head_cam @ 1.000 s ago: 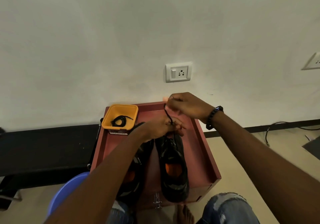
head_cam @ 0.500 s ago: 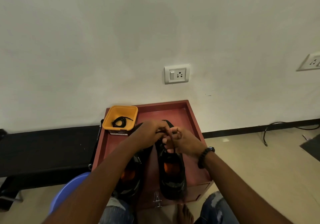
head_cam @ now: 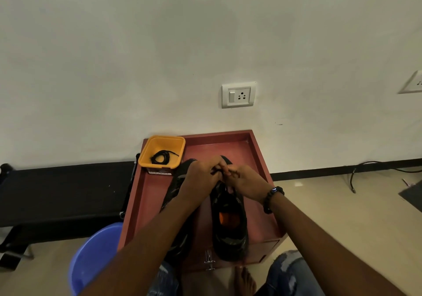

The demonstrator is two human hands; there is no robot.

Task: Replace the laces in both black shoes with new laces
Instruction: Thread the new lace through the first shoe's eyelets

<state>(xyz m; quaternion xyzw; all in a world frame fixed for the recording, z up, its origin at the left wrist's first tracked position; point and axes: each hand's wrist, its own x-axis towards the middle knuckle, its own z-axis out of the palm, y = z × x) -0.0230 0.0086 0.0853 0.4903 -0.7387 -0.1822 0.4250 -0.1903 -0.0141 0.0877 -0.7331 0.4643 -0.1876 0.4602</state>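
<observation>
Two black shoes stand side by side on a red-brown tray table (head_cam: 157,202). The right shoe (head_cam: 230,227) shows an orange insole; the left shoe (head_cam: 175,186) is mostly hidden under my left forearm. My left hand (head_cam: 203,177) and my right hand (head_cam: 244,183) meet over the front of the right shoe, fingers curled, pinching a black lace (head_cam: 217,171) between them. A yellow tub (head_cam: 163,153) at the table's back left holds a coiled black lace (head_cam: 161,158).
A white wall with a socket plate (head_cam: 238,94) rises just behind the table. A blue plastic stool (head_cam: 96,257) stands at the lower left, a black bench (head_cam: 61,193) further left. Cables (head_cam: 365,170) lie on the floor at the right. My knees and a bare foot are below.
My right hand came down from above the table's back edge, where it held the lace pulled up, to meet my left hand at the right shoe's front.
</observation>
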